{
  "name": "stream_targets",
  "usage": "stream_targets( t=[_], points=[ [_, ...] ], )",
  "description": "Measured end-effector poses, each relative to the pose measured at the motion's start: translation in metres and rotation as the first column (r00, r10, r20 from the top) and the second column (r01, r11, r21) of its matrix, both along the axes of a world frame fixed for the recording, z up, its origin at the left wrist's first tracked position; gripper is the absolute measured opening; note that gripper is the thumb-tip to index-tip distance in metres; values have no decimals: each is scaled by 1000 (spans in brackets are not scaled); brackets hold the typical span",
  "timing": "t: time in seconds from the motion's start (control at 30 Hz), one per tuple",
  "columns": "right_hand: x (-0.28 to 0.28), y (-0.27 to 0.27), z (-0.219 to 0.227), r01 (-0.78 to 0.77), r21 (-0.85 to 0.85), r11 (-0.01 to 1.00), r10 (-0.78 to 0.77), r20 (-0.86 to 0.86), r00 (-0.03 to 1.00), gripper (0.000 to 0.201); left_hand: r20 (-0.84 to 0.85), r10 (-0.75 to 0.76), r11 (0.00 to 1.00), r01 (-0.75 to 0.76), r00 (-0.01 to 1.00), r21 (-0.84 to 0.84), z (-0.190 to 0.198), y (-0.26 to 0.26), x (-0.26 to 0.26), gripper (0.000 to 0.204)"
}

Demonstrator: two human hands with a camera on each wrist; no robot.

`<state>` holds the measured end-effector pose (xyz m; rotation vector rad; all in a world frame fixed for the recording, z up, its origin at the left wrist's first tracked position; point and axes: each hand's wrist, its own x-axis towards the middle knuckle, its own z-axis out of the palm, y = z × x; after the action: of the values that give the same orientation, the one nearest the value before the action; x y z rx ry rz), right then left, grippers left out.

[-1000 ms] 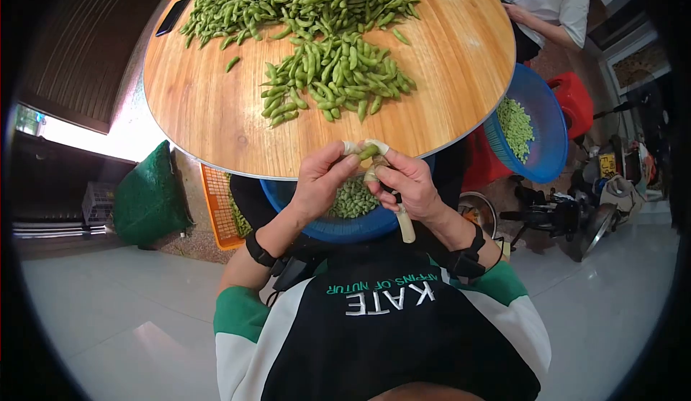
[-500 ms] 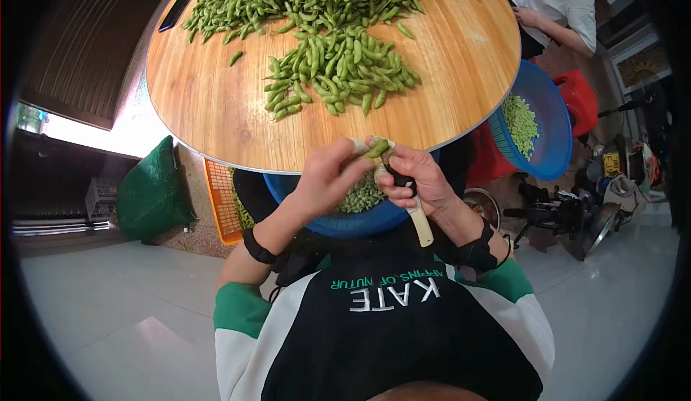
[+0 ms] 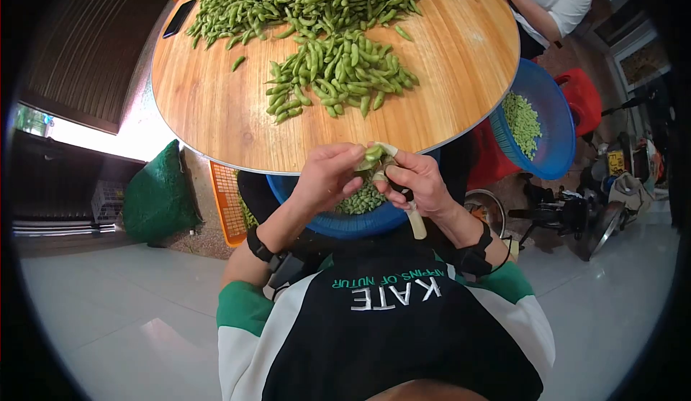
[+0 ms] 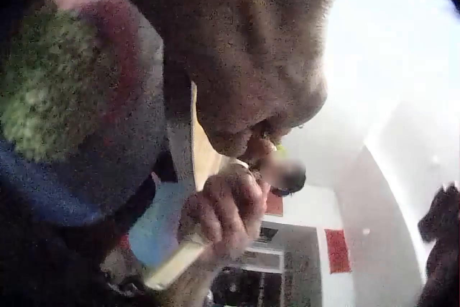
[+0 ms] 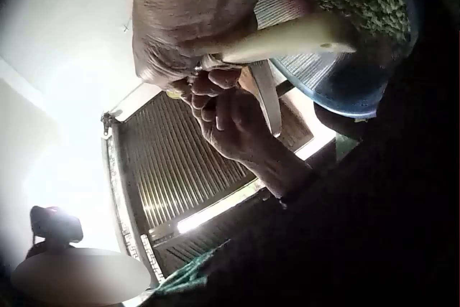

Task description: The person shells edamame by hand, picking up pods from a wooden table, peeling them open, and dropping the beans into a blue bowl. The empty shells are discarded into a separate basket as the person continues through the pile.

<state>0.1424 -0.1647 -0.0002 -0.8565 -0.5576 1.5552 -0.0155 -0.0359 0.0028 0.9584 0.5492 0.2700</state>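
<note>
Over the table's near edge, both hands meet at a green soybean pod [image 3: 373, 153], which looks split, with pale green showing. My left hand [image 3: 327, 176] pinches its left side between thumb and forefinger. My right hand [image 3: 423, 183] is at its other side, fingers curled round a tool with a cream handle [image 3: 416, 222]; that handle [image 5: 287, 40] sticks out below the fist in the right wrist view too, its working end hidden by the fingers. Whitish wrapping covers some right fingertips. Directly below, a blue basin [image 3: 338, 225] holds shelled beans [image 3: 362, 198].
A large pile of soybean pods [image 3: 302, 2] and a smaller heap [image 3: 338, 77] lie on the round wooden table [image 3: 216, 113]. A phone [image 3: 179, 18] lies at its left edge. Another blue basin [image 3: 554, 131] of beans stands right; an orange crate [image 3: 227, 203] stands left. Another person [image 3: 551, 5] sits at the far right.
The pod, whole-looking a second ago, now looks split and paler. My left fingers have shifted on it. The other person's hand has moved onto the table's edge.
</note>
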Motion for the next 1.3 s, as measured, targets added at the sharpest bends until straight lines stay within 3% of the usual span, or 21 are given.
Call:
stream_targets(
  t=[0.03, 0.07, 0.13, 0.17, 0.2, 0.23, 0.27, 0.33, 0.47, 0.53, 0.73, 0.8, 0.87, 0.93, 1.0, 1.03, 1.13, 1.2, 1.23, 1.27, 1.3],
  points=[
    [0, -1, -1, 7, 32, 999, -9, 66, 998, 41, 88, -30, 961, 53, 996, -270, 2, 0, 0, 24],
    [0, -1, -2, 4, 32, 999, -6, 65, 998, 41, 87, -27, 961, 49, 996, -271, 2, -4, 0, 24],
    [0, -1, -1, 53, -17, 998, -45, 326, 944, 41, -83, 47, 983, -32, 995, 178, 3, -14, 4, 26],
    [-3, 1, -3, 53, -17, 998, -45, 326, 944, 41, -117, 30, 981, -7, 993, 196, 4, -15, 3, 27],
    [-7, 4, -6, 186, 143, 972, -234, 570, 788, 40, -116, 29, 981, -6, 993, 194, -2, -17, 3, 27],
    [-9, 6, -7, 258, 328, 909, -417, 729, 542, 40, -99, 43, 967, -16, 994, 252, -13, -20, 4, 25],
    [-9, 7, -5, 257, 327, 909, -416, 731, 541, 40, -81, 56, 950, -28, 995, 310, -19, -23, 4, 24],
    [-7, 10, 4, 93, 468, 879, -477, 861, 179, 41, -114, 69, 922, -20, 991, 387, -16, -27, 3, 23],
    [-5, 12, -7, -43, 534, 844, -526, 841, 126, 38, -161, 123, 807, -5, 979, 590, -16, -31, 4, 27],
    [-7, 12, -8, -83, 576, 813, -575, 817, 39, 34, -172, 120, 825, -2, 978, 565, -18, -34, 6, 25],
    [-10, 7, -20, -185, 569, 801, -580, 815, -5, 30, -161, 103, 881, -15, 982, 474, -40, -36, 4, 13],
    [-9, 6, -19, -168, 562, 810, -566, 824, 28, 31, -138, 80, 886, -7, 987, 463, -37, -36, -2, 10],
    [-10, 2, -20, -150, 556, 818, -554, 830, 59, 31, -190, -6, 648, 148, 982, 747, -28, -37, -10, 15],
    [-10, -2, -22, -121, 518, 847, -513, 855, 74, 30, -189, 12, 658, 135, 982, 741, -20, -43, -13, 17],
    [-14, -3, -21, -115, 511, 852, -506, 860, 65, 30, -5, 149, 748, -109, 989, 654, -21, -50, -13, 20],
    [-18, -2, -17, -150, 532, 833, -528, 846, 71, 30, -19, 184, 802, -139, 983, 581, -24, -48, -16, 18],
    [-24, 2, -19, -172, 556, 813, -545, 831, 112, 28, -59, 86, 808, -35, 995, 588, -14, -40, -31, 15],
    [-24, 4, -25, -65, 517, 854, -494, 843, 212, 24, -83, 92, 758, -16, 992, 652, -9, -30, -48, 14],
    [-23, 4, -20, -63, 442, 895, -409, 868, 281, 23, -140, 96, 655, 44, 985, 754, 5, -24, -58, 14],
    [-21, 4, -17, -65, 445, 893, -411, 865, 287, 23, -197, 107, 540, 109, 975, 835, 19, -17, -70, 14],
    [-19, 4, -14, -183, 462, 868, -423, 880, 214, 25, -270, 112, 520, 175, 957, 836, 31, -8, -85, 13]
  ],
)
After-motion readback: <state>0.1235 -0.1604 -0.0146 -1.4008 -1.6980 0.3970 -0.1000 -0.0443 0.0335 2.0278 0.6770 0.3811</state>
